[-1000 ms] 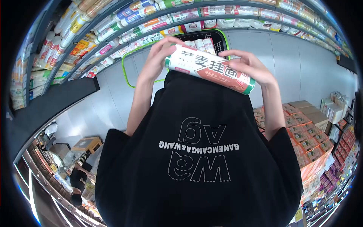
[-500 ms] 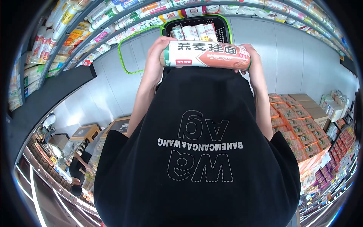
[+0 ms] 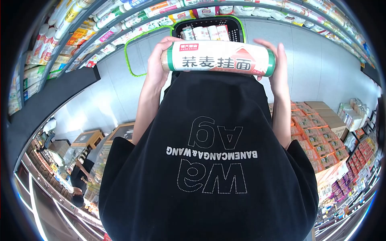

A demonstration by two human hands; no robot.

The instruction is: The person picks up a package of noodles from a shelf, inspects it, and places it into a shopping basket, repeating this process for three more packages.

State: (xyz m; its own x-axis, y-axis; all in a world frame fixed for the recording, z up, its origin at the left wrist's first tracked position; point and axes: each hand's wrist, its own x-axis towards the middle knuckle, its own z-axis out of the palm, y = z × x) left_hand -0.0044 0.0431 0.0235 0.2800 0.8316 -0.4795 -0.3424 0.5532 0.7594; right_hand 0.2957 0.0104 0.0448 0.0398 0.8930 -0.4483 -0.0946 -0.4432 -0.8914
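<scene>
A large cylindrical package of noodles (image 3: 217,58), white and red with green ends, lies level across the upper middle. My left hand (image 3: 160,60) is wrapped round its left end. At the right end, my right hand (image 3: 278,64) supports the package, with the thumb and a finger spread upward and other fingertips under it. Behind the package stands a black basket (image 3: 240,30) with a green rim, holding several similar rolls (image 3: 200,33) upright; its lower part is hidden by the package.
Shelves of packaged goods (image 3: 144,18) curve along the top and left. Stacked orange boxes (image 3: 317,136) stand at the right, beside cardboard. Another person in dark clothes (image 3: 81,174) is at the lower left, near wooden-edged crates (image 3: 86,138).
The package has turned about its long axis, so its large lettering sits lower and the red logo is now on top. Fingers of my right hand have lifted off its surface.
</scene>
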